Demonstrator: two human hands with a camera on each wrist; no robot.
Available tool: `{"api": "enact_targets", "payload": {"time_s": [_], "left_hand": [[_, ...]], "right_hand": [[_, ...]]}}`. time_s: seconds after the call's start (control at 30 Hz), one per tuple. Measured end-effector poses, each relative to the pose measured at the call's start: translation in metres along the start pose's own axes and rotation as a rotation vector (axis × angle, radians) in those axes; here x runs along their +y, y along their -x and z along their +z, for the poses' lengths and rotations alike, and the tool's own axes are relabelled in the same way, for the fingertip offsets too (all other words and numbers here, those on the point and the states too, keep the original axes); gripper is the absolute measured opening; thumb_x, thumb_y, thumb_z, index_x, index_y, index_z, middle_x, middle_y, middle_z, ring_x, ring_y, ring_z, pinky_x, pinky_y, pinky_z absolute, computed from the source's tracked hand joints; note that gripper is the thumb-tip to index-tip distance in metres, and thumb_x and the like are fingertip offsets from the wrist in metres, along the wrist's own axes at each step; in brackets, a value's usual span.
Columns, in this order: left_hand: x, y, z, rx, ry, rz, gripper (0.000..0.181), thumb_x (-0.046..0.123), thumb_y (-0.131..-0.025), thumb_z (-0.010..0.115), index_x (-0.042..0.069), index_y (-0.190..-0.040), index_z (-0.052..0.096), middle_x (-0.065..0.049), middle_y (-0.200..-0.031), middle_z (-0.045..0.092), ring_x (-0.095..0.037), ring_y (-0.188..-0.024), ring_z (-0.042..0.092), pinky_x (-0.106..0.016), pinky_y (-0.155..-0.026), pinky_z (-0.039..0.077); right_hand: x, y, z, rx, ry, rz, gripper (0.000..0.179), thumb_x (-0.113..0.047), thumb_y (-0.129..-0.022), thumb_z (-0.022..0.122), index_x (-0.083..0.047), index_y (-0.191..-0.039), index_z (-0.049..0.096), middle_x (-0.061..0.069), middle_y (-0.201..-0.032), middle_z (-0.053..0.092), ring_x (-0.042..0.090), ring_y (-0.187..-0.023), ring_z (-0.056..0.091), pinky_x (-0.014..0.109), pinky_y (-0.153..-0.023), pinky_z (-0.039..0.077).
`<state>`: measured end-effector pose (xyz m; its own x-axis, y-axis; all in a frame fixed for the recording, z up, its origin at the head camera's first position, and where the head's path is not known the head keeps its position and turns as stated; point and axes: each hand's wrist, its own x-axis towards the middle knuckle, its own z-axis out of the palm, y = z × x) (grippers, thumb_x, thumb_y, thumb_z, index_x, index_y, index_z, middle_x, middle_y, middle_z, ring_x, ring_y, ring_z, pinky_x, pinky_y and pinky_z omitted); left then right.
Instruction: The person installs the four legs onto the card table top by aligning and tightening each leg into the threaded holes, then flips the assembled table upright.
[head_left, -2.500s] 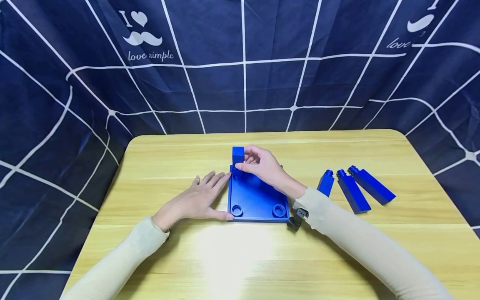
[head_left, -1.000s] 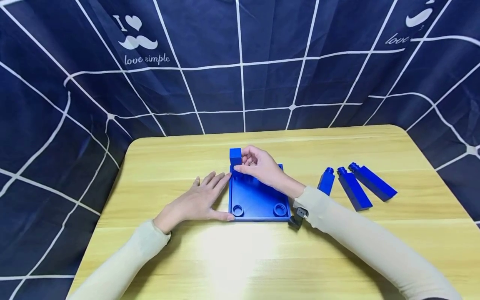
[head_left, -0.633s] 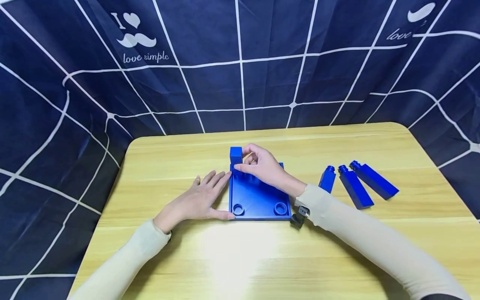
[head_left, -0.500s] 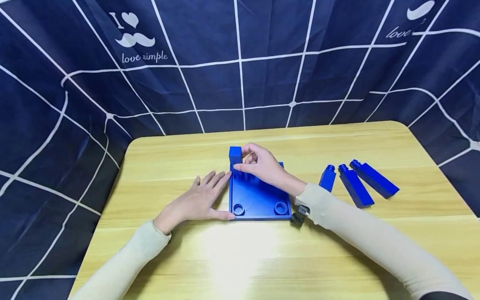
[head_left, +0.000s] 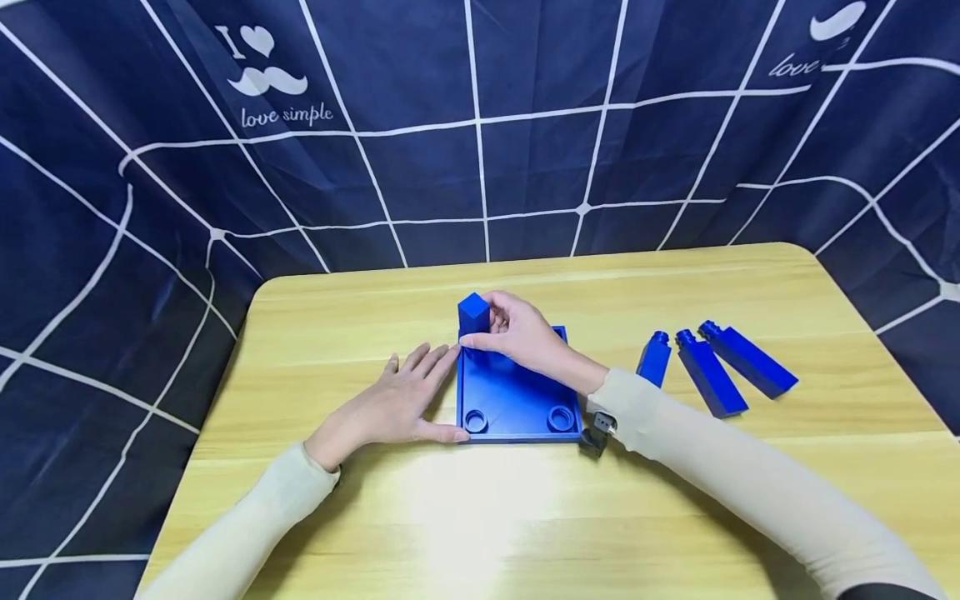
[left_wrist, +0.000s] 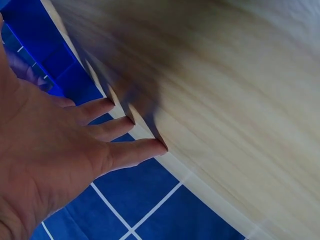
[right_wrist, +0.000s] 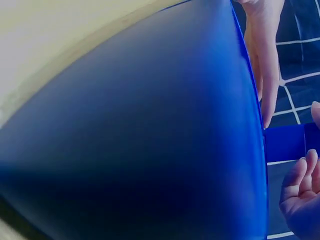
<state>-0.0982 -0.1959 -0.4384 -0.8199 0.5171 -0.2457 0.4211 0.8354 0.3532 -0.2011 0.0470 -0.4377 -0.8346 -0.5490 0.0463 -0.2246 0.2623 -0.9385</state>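
Observation:
A flat blue panel (head_left: 517, 387) with a raised rim lies on the table, round sockets showing at its two near corners. At its far left corner a blue square leg (head_left: 473, 312) stands upright. My right hand (head_left: 528, 337) pinches that leg between thumb and fingers; its lower end is hidden. In the right wrist view the leg (right_wrist: 285, 144) appears between the fingers of the right hand (right_wrist: 302, 200). My left hand (head_left: 393, 404) lies along the panel's left side, fingers straight and spread, thumb at the near left corner. The left wrist view shows these extended fingers (left_wrist: 137, 152).
Three more blue square legs (head_left: 711, 379) with threaded ends lie on the table to the right, beyond the right forearm. A dark blue cloth (head_left: 420, 175) with white lines hangs behind the table (head_left: 360, 517) and along its sides.
The leg has turned about its upright axis, so a corner of its top now points toward me. My right thumb has shifted slightly left; the left hand has stayed put.

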Motion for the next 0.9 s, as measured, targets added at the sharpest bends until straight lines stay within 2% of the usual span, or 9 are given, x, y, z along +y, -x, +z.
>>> {"api": "enact_targets", "payload": {"time_s": [0.23, 0.43, 0.5, 0.77, 0.9], "left_hand": [[-0.0016, -0.0003, -0.0005, -0.001, -0.003, -0.005, 0.126, 0.085, -0.092, 0.062, 0.014, -0.177, 0.003, -0.02, -0.179, 0.02, -0.048, -0.163, 0.014, -0.082, -0.118, 0.017], [-0.0021, -0.0001, 0.0003, -0.002, 0.001, -0.006, 0.126, 0.085, -0.092, 0.063, 0.013, -0.177, 0.004, -0.02, -0.179, 0.02, -0.048, -0.163, 0.014, -0.082, -0.118, 0.016], [-0.0024, -0.0001, 0.0006, -0.002, -0.002, -0.007, 0.126, 0.085, -0.091, 0.063, 0.013, -0.177, 0.004, -0.02, -0.179, 0.02, -0.048, -0.163, 0.014, -0.082, -0.118, 0.017], [-0.0018, -0.0015, -0.0011, -0.005, -0.007, -0.003, 0.127, 0.085, -0.092, 0.063, 0.013, -0.177, 0.003, -0.02, -0.179, 0.02, -0.048, -0.163, 0.014, -0.082, -0.118, 0.017], [-0.0004, -0.0017, -0.0022, -0.011, -0.007, -0.007, 0.127, 0.085, -0.091, 0.063, 0.014, -0.177, 0.003, -0.02, -0.179, 0.02, -0.048, -0.163, 0.014, -0.082, -0.119, 0.017]], "right_hand": [[-0.0002, -0.0009, 0.0008, 0.006, -0.001, -0.019, 0.031, -0.018, -0.096, 0.088, -0.007, -0.118, 0.069, 0.007, -0.101, 0.065, 0.025, -0.09, 0.059, 0.028, -0.072, 0.047], [-0.0004, -0.0002, 0.002, 0.026, 0.05, -0.014, 0.036, -0.017, -0.096, 0.087, -0.003, -0.124, 0.069, 0.008, -0.115, 0.065, 0.025, -0.106, 0.065, 0.037, -0.089, 0.054], [-0.0006, -0.0003, 0.0022, 0.024, 0.049, -0.01, 0.038, -0.016, -0.096, 0.086, -0.002, -0.127, 0.068, 0.008, -0.117, 0.065, 0.025, -0.108, 0.065, 0.038, -0.091, 0.054], [-0.0004, -0.0008, -0.0001, -0.008, 0.063, -0.017, 0.036, -0.014, -0.097, 0.085, -0.002, -0.124, 0.066, 0.009, -0.107, 0.061, 0.024, -0.088, 0.061, 0.027, -0.07, 0.048], [0.0014, 0.0001, -0.0025, -0.04, 0.076, -0.04, 0.042, -0.018, -0.097, 0.086, -0.005, -0.133, 0.067, 0.009, -0.106, 0.058, 0.025, -0.084, 0.059, 0.027, -0.067, 0.046]]}}
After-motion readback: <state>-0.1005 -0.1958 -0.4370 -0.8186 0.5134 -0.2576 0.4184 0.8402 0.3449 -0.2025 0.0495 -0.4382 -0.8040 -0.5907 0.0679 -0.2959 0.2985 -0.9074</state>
